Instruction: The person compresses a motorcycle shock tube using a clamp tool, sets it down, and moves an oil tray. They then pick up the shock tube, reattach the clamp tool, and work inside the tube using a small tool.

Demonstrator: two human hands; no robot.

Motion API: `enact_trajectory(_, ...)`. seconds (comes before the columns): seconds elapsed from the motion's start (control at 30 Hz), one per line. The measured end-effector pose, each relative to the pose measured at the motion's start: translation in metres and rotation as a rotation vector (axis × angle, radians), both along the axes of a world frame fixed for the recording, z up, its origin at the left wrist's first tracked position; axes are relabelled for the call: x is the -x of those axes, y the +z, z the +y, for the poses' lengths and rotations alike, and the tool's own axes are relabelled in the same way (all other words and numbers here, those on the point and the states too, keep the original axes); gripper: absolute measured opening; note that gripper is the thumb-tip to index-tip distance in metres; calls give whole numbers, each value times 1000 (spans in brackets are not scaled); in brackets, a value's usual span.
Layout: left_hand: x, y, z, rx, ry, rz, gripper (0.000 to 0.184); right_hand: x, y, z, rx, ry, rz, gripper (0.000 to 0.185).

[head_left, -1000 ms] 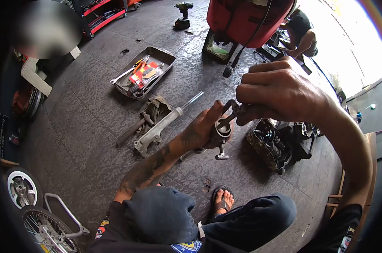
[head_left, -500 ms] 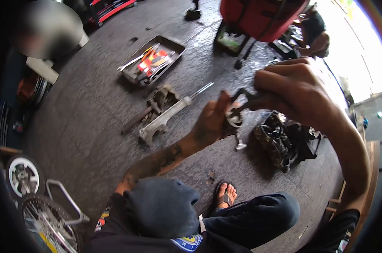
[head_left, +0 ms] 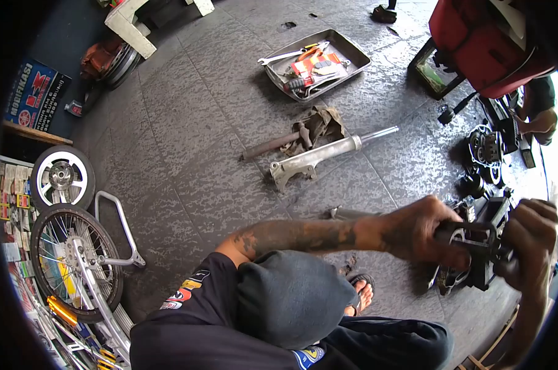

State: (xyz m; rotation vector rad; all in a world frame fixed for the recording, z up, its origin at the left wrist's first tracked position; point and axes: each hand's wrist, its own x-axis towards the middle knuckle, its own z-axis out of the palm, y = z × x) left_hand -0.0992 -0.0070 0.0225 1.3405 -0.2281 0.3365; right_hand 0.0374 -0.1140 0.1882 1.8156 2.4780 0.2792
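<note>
My left hand (head_left: pixel 427 237) is wrapped round a dark metal part at the right, blurred by motion. Close beside it my right hand (head_left: pixel 528 240) grips a dark metal tool (head_left: pixel 476 233) that joins the part; the exact contact is smeared. On the floor to the left lies a silver fork leg (head_left: pixel 322 158) with a thin shiny rod. Behind it are a brown rag (head_left: pixel 323 126) and a rusty hammer-like tool (head_left: pixel 269 147). Another metal tube (head_left: pixel 353 213) lies partly hidden behind my left forearm.
A metal tray (head_left: pixel 357 57) holds wrenches and packets. Engine parts (head_left: pixel 487 148) and a red machine (head_left: pixel 476 49) stand at the right, near a crouching person (head_left: pixel 541 117). Wheels (head_left: pixel 62 177) and a spoked rim (head_left: pixel 75 262) rest at the left. A white bench (head_left: pixel 128 24) is at the top.
The view has swung to the right side and down. Both hands, still holding the metal part and tool, now appear farther right and lower, and the tray and fork leg appear farther from them.
</note>
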Motion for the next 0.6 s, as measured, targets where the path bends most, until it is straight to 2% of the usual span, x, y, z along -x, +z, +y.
enact_trajectory(0.1,7,3,-5,40,-1,19,44,3,0,-7,-12,3,3,60)
enact_trajectory(0.17,9,3,-5,-12,80,-1,47,8,-3,-6,-46,0,65,54)
enact_trajectory(0.2,12,7,-4,88,15,51,47,12,-5,-2,-71,3,110,52)
enact_trajectory(0.23,12,5,-5,4,86,-13,44,6,-8,-1,-41,39,133,56)
enact_trajectory(0.3,14,9,-1,-1,97,-30,46,-7,-13,-1,24,110,178,65)
enact_trajectory(0.33,13,7,1,-10,99,-28,46,-11,-28,-1,-9,28,475,67)
enact_trajectory(0.37,10,5,2,-28,113,-37,43,-16,-43,0,-55,39,619,66)
enact_trajectory(0.43,3,-2,4,-56,134,-55,41,-31,-101,-5,-247,80,1129,68)
enact_trajectory(0.47,-1,-7,1,-71,231,-77,40,-31,-132,-6,-346,86,1351,70)
enact_trajectory(0.5,-3,-13,0,-83,326,-98,38,-21,-155,-7,-451,59,1478,64)
enact_trajectory(0.57,-7,-26,5,-8,262,-98,37,-8,-193,-6,-618,11,1622,53)
enact_trajectory(0.6,-6,-34,8,-188,335,-122,36,-4,-191,-4,-610,-11,1607,49)
